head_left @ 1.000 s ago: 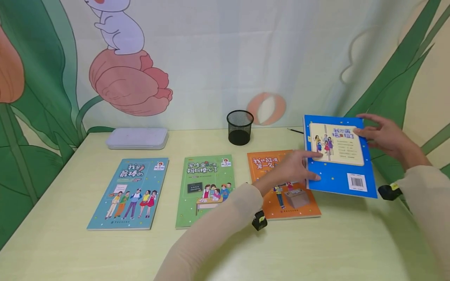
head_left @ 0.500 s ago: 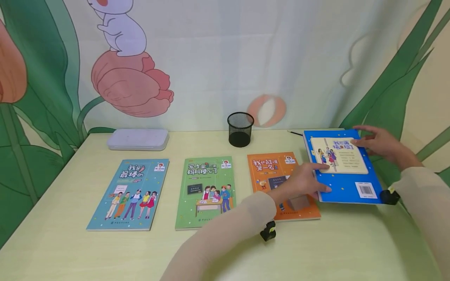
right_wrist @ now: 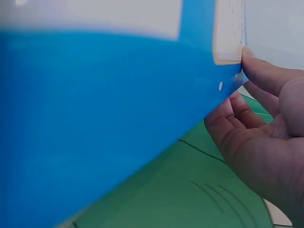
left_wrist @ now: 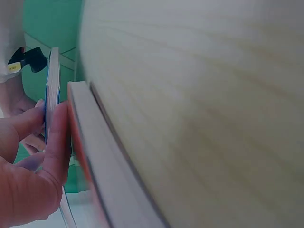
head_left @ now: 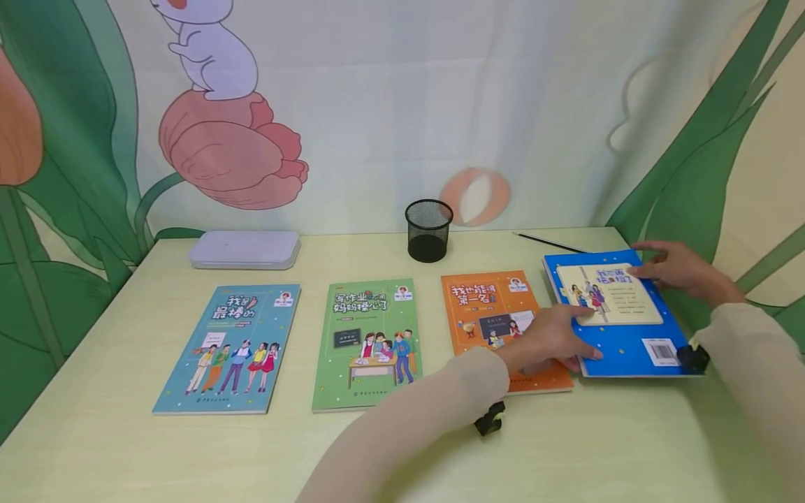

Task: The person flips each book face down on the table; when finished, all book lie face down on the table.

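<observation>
A blue paperback book (head_left: 629,349), back cover with barcode up, is held low at the table's right side. My left hand (head_left: 553,335) pinches its left edge; the left wrist view shows that hand's fingers on both faces of the book (left_wrist: 53,78). On the opposite edge, near the top corner, my right hand (head_left: 679,272) grips the book between thumb and fingers, also seen in the right wrist view. Under my left hand lies an orange book (head_left: 468,307), partly covered by it. Whether the blue book's far edge touches the table is hard to tell.
To the left, a green book (head_left: 365,349) and a teal book (head_left: 229,349) lie flat in a row. Behind them are a lilac case (head_left: 245,250) and a black mesh pen holder (head_left: 429,234). A dark pencil (head_left: 547,242) lies behind the blue book.
Both hands have lowered the blue book toward the table and nearer to me, with a slight shift right. More of the pencil behind it now shows. The other books stay put.
</observation>
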The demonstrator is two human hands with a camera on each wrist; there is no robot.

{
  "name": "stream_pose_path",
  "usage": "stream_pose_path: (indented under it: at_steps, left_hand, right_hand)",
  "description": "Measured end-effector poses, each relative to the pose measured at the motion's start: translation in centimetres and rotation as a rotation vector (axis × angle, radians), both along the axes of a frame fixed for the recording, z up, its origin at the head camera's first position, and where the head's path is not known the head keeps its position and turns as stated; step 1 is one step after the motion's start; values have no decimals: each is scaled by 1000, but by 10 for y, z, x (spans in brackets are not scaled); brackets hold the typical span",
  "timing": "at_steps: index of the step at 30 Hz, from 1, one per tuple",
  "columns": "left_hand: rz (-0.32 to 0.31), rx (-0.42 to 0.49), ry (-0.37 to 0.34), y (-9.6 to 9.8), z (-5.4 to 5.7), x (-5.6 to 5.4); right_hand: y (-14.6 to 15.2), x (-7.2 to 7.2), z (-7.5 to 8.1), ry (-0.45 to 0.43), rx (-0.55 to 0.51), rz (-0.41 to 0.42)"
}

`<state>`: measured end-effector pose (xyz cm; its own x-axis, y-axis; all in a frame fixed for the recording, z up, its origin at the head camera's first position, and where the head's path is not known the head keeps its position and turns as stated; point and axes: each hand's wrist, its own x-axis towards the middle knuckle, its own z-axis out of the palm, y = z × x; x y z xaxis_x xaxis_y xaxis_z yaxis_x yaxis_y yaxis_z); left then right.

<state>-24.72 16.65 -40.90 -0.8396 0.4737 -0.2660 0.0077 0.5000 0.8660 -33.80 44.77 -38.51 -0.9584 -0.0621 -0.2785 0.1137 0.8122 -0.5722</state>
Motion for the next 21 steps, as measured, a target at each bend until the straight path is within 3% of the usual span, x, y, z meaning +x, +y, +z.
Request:
stream_pose_path:
  at_steps: [5, 13, 21]
  left_hand:
    - [-10, -19, -8, 6, -5, 2]
    - [-56, -97, 35, 12, -3, 2]
    - [-79, -224, 127, 22, -7, -1]
  right_hand:
    - [6, 3, -9, -40, 8, -13]
    - [10, 1, -19, -48, 9, -36]
    - [7, -1, -24, -49, 29, -57]
